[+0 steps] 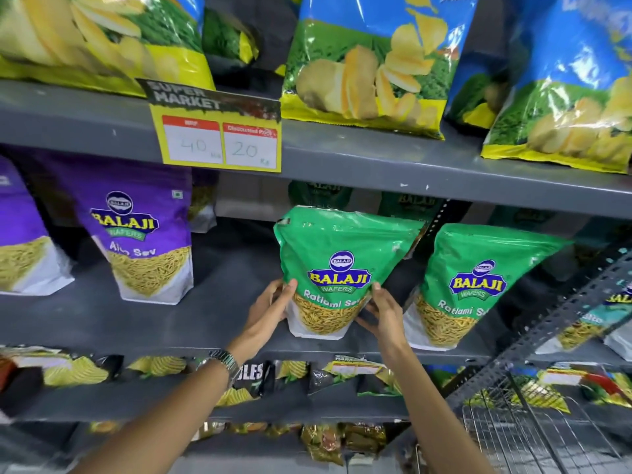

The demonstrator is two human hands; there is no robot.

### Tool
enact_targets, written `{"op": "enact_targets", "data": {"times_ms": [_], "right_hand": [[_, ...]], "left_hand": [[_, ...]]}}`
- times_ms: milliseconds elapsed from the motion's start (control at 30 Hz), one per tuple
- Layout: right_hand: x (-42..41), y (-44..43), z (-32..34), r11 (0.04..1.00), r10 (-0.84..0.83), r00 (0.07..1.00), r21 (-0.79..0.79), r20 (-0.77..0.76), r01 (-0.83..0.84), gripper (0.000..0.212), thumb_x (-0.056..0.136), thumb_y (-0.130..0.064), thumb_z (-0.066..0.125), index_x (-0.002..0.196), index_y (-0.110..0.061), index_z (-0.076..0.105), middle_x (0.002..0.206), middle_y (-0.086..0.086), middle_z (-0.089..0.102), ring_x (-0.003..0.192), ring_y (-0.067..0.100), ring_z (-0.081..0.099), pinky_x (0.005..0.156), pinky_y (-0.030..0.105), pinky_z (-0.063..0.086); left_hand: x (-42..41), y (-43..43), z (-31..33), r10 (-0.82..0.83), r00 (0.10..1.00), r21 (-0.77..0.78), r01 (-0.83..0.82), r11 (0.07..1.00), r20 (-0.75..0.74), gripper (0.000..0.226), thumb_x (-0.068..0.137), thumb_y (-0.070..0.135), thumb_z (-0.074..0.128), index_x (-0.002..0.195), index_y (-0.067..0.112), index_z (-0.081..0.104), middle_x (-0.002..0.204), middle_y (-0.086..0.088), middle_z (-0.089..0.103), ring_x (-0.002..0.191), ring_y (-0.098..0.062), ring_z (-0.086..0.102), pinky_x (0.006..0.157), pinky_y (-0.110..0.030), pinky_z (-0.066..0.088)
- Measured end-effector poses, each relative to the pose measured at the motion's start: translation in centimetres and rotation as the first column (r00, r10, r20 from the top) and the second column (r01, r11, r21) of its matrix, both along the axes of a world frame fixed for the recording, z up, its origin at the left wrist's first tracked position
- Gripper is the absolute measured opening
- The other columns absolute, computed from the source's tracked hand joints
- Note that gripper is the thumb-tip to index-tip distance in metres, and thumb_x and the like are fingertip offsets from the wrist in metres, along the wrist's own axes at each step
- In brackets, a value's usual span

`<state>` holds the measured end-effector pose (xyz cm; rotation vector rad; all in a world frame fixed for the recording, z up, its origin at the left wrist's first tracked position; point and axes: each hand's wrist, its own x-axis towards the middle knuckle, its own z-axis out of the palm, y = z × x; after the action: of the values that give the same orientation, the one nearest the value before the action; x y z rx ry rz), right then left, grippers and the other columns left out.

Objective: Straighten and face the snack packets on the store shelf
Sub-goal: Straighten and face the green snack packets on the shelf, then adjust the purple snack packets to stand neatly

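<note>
A green Balaji Ratlami Sev packet (337, 265) stands upright, face forward, on the grey middle shelf (212, 302). My left hand (268, 311) grips its lower left edge and my right hand (384, 313) grips its lower right edge. A second green Ratlami Sev packet (478, 285) stands just to the right, leaning slightly. More green packets sit in shadow behind them. To the left, a purple Aloo Sev packet (147, 234) stands facing front, with another purple packet (24, 241) at the far left edge.
The upper shelf holds large potato chip bags (372, 63) and a yellow price tag (219, 131) on its front edge. Lower shelves carry small dark and yellow packets (157, 367). A perforated metal upright (547, 330) and a wire basket (533, 436) are at the lower right.
</note>
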<state>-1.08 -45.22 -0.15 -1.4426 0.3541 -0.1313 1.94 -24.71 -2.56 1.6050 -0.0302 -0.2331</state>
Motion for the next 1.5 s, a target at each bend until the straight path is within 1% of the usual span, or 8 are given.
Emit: {"op": "enact_targets", "data": {"times_ms": [467,633,733,900,1033,1200,1333,1500], "right_hand": [[-1.3,1.7,0.1,0.991,-0.132,0.991,0.038,0.003,0.132,0.027,0.096,-0.034,0.045,0.111,-0.014,0.055,0.119,0.009,0.062,0.113,0.023,0.057,0.084,0.03,0.047],[-4.5,6.4,-1.9,0.756,-0.467,0.751,-0.231,0.466,0.613,0.031,0.088,-0.032,0.055,0.114,-0.015,0.052,0.112,0.004,0.054,0.106,0.021,0.052,0.095,0.04,0.043],[-5.5,12.1,-3.5,0.674,-0.133,0.755,-0.5,0.642,0.544,0.026,0.087,-0.034,0.052,0.105,-0.015,0.053,0.104,0.01,0.057,0.102,0.022,0.053,0.09,0.035,0.04],[-0.2,22.3,-2.6,0.676,0.256,0.835,-0.708,0.486,0.205,0.026,0.087,-0.035,0.052,0.11,-0.022,0.05,0.114,0.002,0.057,0.11,0.016,0.051,0.092,0.03,0.039],[6.0,27.7,-1.0,0.92,-0.003,0.956,-0.373,0.295,0.118,0.036,0.085,-0.03,0.059,0.116,-0.013,0.053,0.117,0.004,0.056,0.111,0.019,0.053,0.097,0.031,0.041],[9.3,30.4,-0.4,0.994,0.111,0.992,0.027,-0.052,-0.11,0.028,0.09,-0.046,0.048,0.106,-0.025,0.057,0.109,0.001,0.064,0.099,0.014,0.06,0.081,0.031,0.048],[9.4,31.3,-1.5,0.983,0.141,0.988,0.127,-0.059,-0.133,0.034,0.097,-0.045,0.032,0.109,-0.026,0.057,0.108,-0.001,0.064,0.092,0.008,0.059,0.077,0.031,0.048],[8.5,32.3,-1.4,0.991,0.065,0.997,0.122,-0.035,-0.06,0.036,0.098,-0.039,0.035,0.121,-0.017,0.052,0.119,0.006,0.06,0.093,0.01,0.059,0.074,0.028,0.049]], "left_hand": [[-1.1,0.0,-0.1,0.001,1.0,-0.041,0.0,0.999,0.018,0.075,0.059,0.085,0.05,0.118,0.04,0.052,0.124,0.009,0.061,0.119,-0.012,0.055,0.107,-0.045,0.041],[-2.7,2.6,0.0,0.146,0.987,-0.178,-0.132,0.975,0.066,0.071,0.076,0.051,0.064,0.137,0.024,0.04,0.142,0.003,0.045,0.131,-0.013,0.044,0.11,-0.043,0.038],[-3.2,7.7,-1.6,0.307,0.944,-0.207,-0.279,0.938,0.122,0.048,0.072,0.051,0.07,0.114,0.032,0.056,0.117,0.015,0.062,0.115,-0.009,0.057,0.1,-0.043,0.046],[-1.2,18.3,-2.9,0.657,0.743,-0.318,-0.596,0.738,0.132,0.016,0.081,0.036,0.064,0.096,0.037,0.058,0.086,0.02,0.068,0.082,0.004,0.061,0.074,-0.027,0.052],[2.2,24.5,-1.8,0.737,0.672,-0.305,-0.688,0.659,0.076,0.03,0.085,0.034,0.062,0.113,0.026,0.053,0.107,0.004,0.061,0.098,-0.006,0.057,0.094,-0.039,0.047],[6.1,27.8,-0.6,0.488,0.873,-0.07,-0.486,0.871,0.01,0.056,0.09,0.056,0.043,0.137,0.026,0.039,0.142,0.003,0.045,0.13,-0.016,0.041,0.111,-0.048,0.034],[9.5,29.5,-4.3,0.309,0.943,-0.038,-0.316,0.948,-0.125,0.061,0.057,0.093,0.039,0.103,0.058,0.056,0.134,0.01,0.057,0.127,-0.018,0.049,0.109,-0.053,0.035],[6.8,29.6,-0.6,0.277,0.947,-0.145,-0.3,0.943,-0.162,0.025,0.086,0.058,0.047,0.078,0.04,0.062,0.096,0.007,0.064,0.098,-0.017,0.059,0.097,-0.048,0.046]]}}
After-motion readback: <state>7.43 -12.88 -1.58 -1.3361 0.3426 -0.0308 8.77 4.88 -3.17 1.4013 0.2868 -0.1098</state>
